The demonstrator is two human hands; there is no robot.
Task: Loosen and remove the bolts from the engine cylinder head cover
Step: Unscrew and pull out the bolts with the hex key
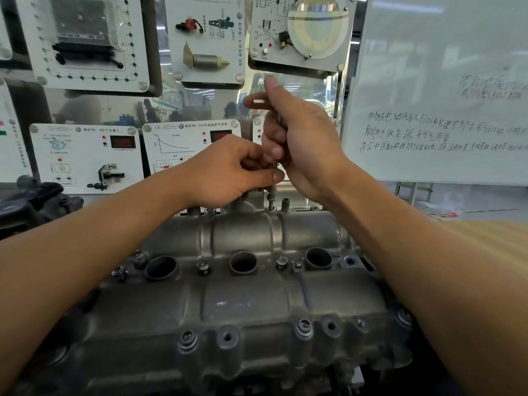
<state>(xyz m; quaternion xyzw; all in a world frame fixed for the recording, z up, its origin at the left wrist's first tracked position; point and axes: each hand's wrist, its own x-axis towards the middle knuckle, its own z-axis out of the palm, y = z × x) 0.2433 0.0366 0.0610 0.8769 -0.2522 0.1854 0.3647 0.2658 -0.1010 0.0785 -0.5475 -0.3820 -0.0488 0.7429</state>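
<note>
Right hand (pixel 303 144) grips an upright L-shaped wrench (pixel 258 101); left hand (pixel 225 170) pinches its shaft above a far-edge bolt (pixel 270 199).

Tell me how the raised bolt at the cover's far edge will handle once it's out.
The bolt looks slim and metallic, so it is probably stiff and light. Being round, it would likely roll off the curved cover if set there.

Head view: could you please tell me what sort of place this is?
Probably an automotive training workshop: a bare engine in front, labelled sensor panels mounted behind it, and a whiteboard with handwritten notes.
</note>
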